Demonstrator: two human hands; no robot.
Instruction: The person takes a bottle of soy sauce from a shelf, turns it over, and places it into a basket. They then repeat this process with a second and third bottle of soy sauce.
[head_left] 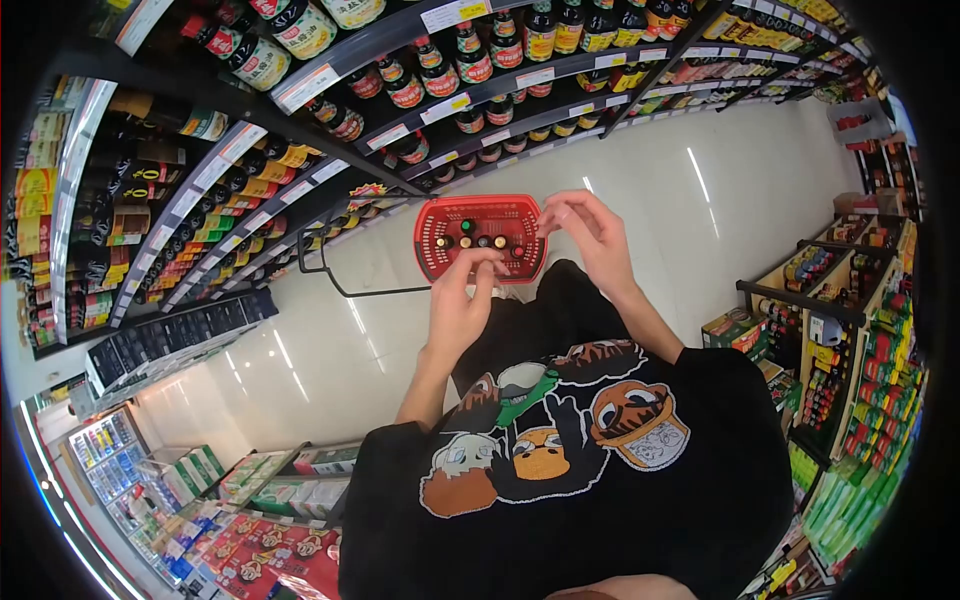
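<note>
Both my hands are raised over a red shopping basket (425, 212) near the floor. Several bottles (467, 227) stand in it, seen from above by their caps; one cap is green. My left hand (464, 303) is in front of the basket's near rim, its fingers loosely bent, with nothing visible in it. Above the basket's right end, my right hand (588, 222) has its fingers curved and apart from the thumb, also holding nothing visible. How far each hand is above the basket is hard to judge. A black handle (327, 272) extends from the basket to the left.
Ahead, a long shelf (520, 77) carries rows of sauce bottles with price tags. More bottle shelves (190, 205) curve down the left. Wooden racks (835, 310) with goods stand on the right. Red boxes (265, 555) are stacked at lower left. Pale floor (690, 190) surrounds the basket.
</note>
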